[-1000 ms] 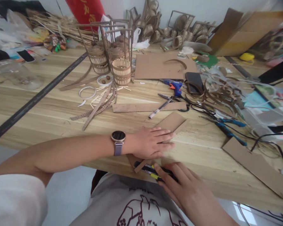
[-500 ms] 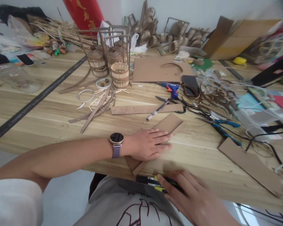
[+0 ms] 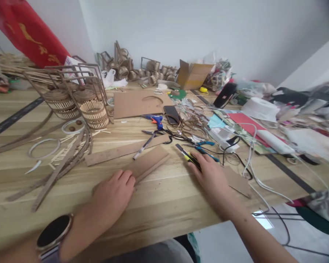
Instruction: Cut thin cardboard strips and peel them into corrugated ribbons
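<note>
My left hand (image 3: 113,195), with a watch on its wrist, has its fingers curled over the near end of a folded cardboard strip (image 3: 149,160). In my right hand (image 3: 208,171) is a black and yellow utility knife (image 3: 186,155), lying low over the tabletop to the right of the strip. A pen (image 3: 144,146) and a flat brown strip (image 3: 120,149) lie just behind the cardboard. Black scissors (image 3: 167,134) and blue-handled pliers (image 3: 208,149) are beyond the knife.
Slatted miniature buckets in frames (image 3: 94,113) stand at the left. A blue glue gun (image 3: 155,119), a dark phone (image 3: 171,114) and a flat cardboard sheet (image 3: 134,102) lie farther back. White cables (image 3: 253,157) run across the right side, near another cardboard piece (image 3: 237,180).
The view has turned right. My right hand has carried the knife from the table's front edge to beside the pliers. My left hand's fingers, earlier spread flat, are now drawn together on the cardboard.
</note>
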`<state>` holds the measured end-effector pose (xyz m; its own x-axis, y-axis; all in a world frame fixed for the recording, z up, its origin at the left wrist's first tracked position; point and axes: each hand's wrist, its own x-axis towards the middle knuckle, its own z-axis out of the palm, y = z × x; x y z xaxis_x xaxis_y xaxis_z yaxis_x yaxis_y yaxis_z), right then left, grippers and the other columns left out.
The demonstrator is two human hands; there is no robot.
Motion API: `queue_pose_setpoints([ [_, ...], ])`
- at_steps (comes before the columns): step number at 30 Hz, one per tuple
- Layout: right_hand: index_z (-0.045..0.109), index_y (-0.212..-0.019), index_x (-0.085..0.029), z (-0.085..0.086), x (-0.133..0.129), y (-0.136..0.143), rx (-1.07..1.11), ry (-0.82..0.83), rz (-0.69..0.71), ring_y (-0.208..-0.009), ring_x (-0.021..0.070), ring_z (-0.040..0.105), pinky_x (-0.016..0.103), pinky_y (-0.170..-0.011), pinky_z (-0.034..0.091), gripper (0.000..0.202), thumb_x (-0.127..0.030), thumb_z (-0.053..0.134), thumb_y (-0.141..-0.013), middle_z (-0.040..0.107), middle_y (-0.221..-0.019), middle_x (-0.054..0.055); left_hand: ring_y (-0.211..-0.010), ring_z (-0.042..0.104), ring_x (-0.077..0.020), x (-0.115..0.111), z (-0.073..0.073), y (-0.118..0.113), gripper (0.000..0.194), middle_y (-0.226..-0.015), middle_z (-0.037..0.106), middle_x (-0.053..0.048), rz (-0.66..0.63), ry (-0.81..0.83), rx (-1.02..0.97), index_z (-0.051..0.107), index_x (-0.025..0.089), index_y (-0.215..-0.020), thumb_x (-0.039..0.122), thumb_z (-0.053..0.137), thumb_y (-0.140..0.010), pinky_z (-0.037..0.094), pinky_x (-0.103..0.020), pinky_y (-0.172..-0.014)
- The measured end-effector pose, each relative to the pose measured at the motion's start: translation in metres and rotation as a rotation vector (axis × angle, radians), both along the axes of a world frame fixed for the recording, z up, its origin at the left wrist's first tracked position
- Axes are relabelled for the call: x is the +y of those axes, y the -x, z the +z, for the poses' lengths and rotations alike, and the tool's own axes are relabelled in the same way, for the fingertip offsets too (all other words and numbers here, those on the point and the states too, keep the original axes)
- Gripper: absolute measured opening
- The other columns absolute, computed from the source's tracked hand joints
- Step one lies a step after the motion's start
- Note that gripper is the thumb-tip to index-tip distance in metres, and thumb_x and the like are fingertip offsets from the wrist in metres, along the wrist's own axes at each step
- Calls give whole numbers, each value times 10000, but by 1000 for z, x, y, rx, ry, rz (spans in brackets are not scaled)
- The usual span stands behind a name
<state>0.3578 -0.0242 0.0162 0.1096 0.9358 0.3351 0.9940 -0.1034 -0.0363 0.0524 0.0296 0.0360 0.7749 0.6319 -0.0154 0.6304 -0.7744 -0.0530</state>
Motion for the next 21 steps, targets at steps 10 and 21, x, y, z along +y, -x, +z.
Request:
queue_pose_setpoints([
  [10,600,-1235,-158,10,21,11,5,-102,291,-1100,250,587,397,-910,476,329,-308,426,-999,646,-1188,139,-945,669,-254,11,11,7,268,-1004,703,-98,133,24,-100,669,172,-944,97,411,-946,540,-400,-831],
  [21,625,-914,-186,18,-1,2,97,109,549,-723,164,637,274,-643,499,329,-258,325,-1029,672,-790,57,-836,658,-284,34,16,62,374,-919,717,-81,57,-162,-291,661,230,-933,222,290,-979,511,-426,-741],
])
